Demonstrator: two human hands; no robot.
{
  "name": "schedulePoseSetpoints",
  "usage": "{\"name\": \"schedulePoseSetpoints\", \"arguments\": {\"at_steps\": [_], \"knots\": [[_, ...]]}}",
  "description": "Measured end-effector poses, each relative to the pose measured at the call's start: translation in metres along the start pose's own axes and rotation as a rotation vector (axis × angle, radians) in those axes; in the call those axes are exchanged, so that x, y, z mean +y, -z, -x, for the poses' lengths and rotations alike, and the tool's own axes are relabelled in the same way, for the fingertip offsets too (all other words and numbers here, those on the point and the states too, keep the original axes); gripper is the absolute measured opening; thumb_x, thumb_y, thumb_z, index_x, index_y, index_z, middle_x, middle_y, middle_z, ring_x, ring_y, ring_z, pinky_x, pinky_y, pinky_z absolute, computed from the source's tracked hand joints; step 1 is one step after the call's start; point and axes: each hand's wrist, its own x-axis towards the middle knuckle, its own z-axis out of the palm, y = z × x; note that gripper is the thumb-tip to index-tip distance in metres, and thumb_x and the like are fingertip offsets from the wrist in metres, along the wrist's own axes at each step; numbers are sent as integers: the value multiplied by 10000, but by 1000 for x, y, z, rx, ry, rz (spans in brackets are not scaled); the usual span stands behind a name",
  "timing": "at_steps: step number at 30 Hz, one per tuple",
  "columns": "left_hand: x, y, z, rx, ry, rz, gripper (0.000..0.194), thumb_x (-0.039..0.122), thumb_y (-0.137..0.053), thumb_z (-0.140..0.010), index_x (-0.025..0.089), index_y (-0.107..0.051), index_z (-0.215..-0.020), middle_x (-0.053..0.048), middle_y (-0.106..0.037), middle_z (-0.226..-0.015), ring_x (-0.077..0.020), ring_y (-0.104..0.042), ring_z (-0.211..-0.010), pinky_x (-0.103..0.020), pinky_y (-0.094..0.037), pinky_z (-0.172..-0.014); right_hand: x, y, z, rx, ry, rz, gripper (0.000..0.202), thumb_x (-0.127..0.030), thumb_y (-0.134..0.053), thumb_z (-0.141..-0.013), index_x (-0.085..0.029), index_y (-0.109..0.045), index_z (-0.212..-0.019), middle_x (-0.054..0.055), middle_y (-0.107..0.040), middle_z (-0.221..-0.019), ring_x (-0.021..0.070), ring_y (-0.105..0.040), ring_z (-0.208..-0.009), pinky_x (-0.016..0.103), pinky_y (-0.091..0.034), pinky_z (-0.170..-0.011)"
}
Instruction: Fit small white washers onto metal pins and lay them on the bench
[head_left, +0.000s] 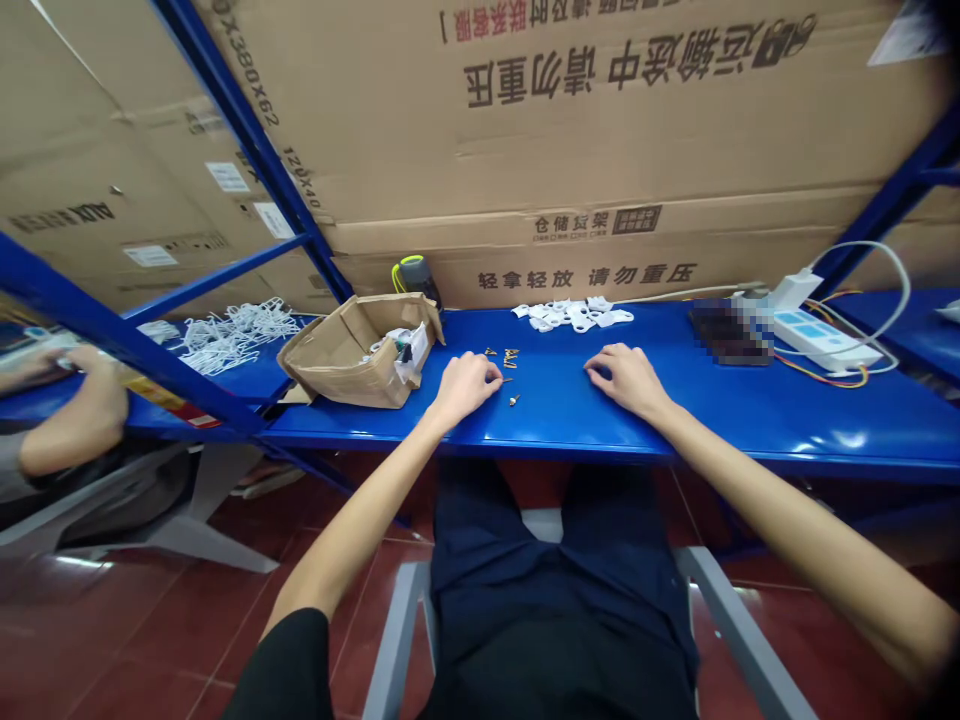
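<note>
My left hand (466, 388) rests on the blue tabletop with thumb and forefinger pinched on a small thin piece that looks like a screw (508, 380). Just beyond the fingertips lie several small brass-coloured screws (511, 358), and a single metal piece (514, 400) with a pale end sits nearer the front edge. To the right, my right hand (628, 376) lies on the table with its fingers curled in and no object visible in them. White flat plastic parts with holes (574, 315) are heaped at the back, touched by neither hand.
An open cardboard box (349, 375) with small items stands left of my left hand. Behind it is a dark cylinder (420, 275) with a yellow-green loop. A power strip (825, 335) with cables and a dark blurred object (727, 335) lie right. Another person's hand (97, 385) is at far left.
</note>
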Motion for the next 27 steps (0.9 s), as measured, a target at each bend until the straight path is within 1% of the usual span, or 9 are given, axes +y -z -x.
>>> {"name": "schedulePoseSetpoints", "arguments": {"at_steps": [4, 7, 10, 13, 18, 22, 27], "knots": [[-29, 4, -12, 33, 30, -144, 215, 304, -667, -985, 239, -871, -967, -116, -791, -1084, -318, -655, -1076, -400, -466, -904, 21, 1, 2, 56, -60, 113, 298, -306, -526, -1018, -206, -806, -1040, 137, -751, -1080, 304, -588, -1022, 406, -332, -796], [-40, 1, -23, 56, 58, -164, 227, 308, -658, -993, 226, -870, -1008, -130, -782, -1105, -330, -645, -1089, -423, -450, -930, 25, 0, 2, 81, -84, 147, 304, -309, -522, -1019, -207, -807, -1043, 131, -747, -1062, 306, -577, -1015, 403, -314, -783], [-43, -3, -31, 71, 77, -125, 234, 327, -663, -1002, 221, -864, -1057, -133, -779, -1120, -331, -639, -1101, -430, -438, -944, 24, -2, 3, 92, -74, 164, 302, -291, -520, -1019, -199, -806, -1050, 131, -747, -1068, 304, -578, -1021, 402, -307, -781], [-43, -6, -35, 89, 69, -102, 228, 324, -657, -1013, 239, -858, -1080, -116, -779, -1115, -313, -637, -1098, -419, -428, -952, 22, -2, 4, 101, -61, 172, 298, -280, -517, -1021, -199, -803, -1049, 135, -747, -1062, 305, -575, -1024, 400, -303, -780], [-46, -9, -37, 108, 67, -119, 230, 355, -656, -1020, 252, -857, -1063, -102, -778, -1114, -299, -635, -1093, -410, -420, -948, 22, -2, 4, 101, -58, 174, 290, -277, -521, -1014, -208, -802, -1027, 128, -748, -1044, 303, -573, -999, 402, -294, -758], [-48, -14, -38, 121, 60, -94, 242, 374, -650, -1034, 255, -849, -1103, -95, -780, -1110, -292, -634, -1087, -407, -404, -950, 22, -2, 4, 109, -51, 178, 292, -280, -514, -1012, -212, -798, -1023, 134, -747, -1041, 310, -572, -1002, 406, -301, -763], [-45, -14, -39, 134, 74, -87, 265, 369, -626, -1049, 242, -850, -1107, -105, -782, -1112, -300, -637, -1096, -414, -400, -954, 18, 0, 5, 107, -44, 195, 306, -275, -498, -1031, -204, -795, -1041, 137, -749, -1061, 312, -583, -1013, 412, -316, -780]]}}
